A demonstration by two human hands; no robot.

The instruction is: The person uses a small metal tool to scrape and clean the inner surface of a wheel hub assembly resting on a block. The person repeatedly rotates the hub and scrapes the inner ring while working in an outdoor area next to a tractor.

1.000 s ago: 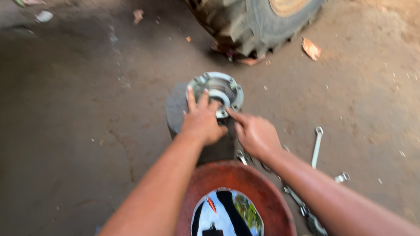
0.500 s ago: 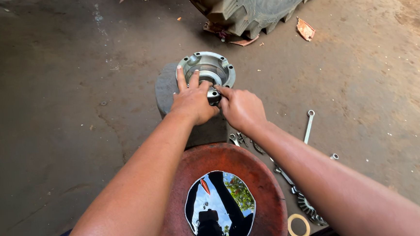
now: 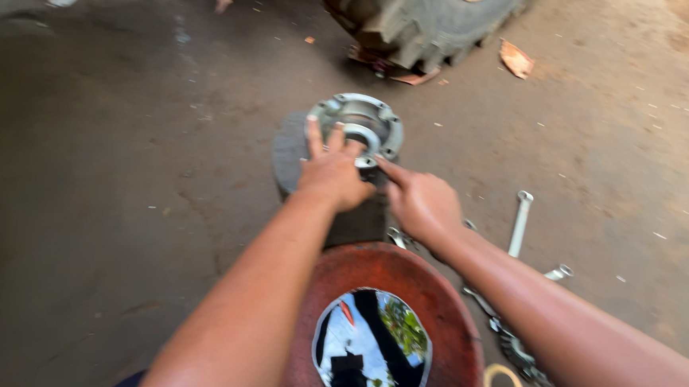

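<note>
two bare hands meet over a grey metal wheel hub [image 3: 356,125] that stands on a dark round block [image 3: 345,209] on the dirt floor [image 3: 121,191]. the left hand [image 3: 331,170] lies flat on the near rim of the hub, fingers spread and pointing away from the person, gripping nothing that shows. the right hand [image 3: 421,201] sits just beside it, to its right and a little nearer the person, loosely curled with the forefinger stretched to the hub's near edge; whether it pinches a small part there cannot be told through the blur. the hub's centre bore is open and looks hollow, and what lies inside it is not clear.

below the wrists, between the two forearms, a rust-red round metal housing [image 3: 448,323] holds a pool of dark glossy liquid [image 3: 370,347] that mirrors sky and leaves. right of the right hand a silver wrench [image 3: 519,223] lies on the floor, and a second wrench end [image 3: 558,272] shows near the right forearm. under that forearm lie a toothed gear [image 3: 517,350] and a pale ring [image 3: 503,379]. well beyond the hands a large lugged tractor tyre [image 3: 421,13] rests on the floor, with a dry leaf [image 3: 515,58] just to its right.
</note>
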